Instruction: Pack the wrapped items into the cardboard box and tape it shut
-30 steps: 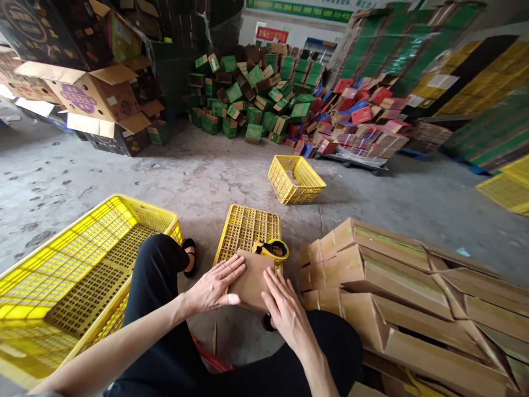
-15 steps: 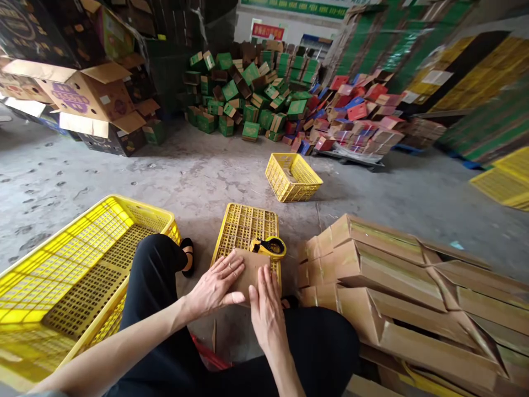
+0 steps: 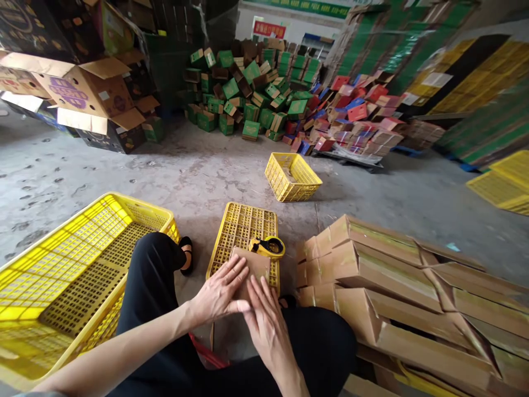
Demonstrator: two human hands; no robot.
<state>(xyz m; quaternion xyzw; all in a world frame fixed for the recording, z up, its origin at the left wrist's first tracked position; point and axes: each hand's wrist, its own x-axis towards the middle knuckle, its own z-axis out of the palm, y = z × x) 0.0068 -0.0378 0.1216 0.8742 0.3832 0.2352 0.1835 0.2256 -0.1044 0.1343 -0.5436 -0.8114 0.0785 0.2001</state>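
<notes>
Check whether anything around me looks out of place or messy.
Yes, mainly at the back: the green boxes lie tumbled at all angles instead of stacked, and the red and blue boxes beside them are jumbled too. A small pale scrap also lies loose on the floor, beyond the cardboard stack.

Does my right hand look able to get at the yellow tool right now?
Probably yes: the yellow tool lies just past the box that the right hand touches, nothing seems to cover it, and the left hand is off to the side.
</notes>
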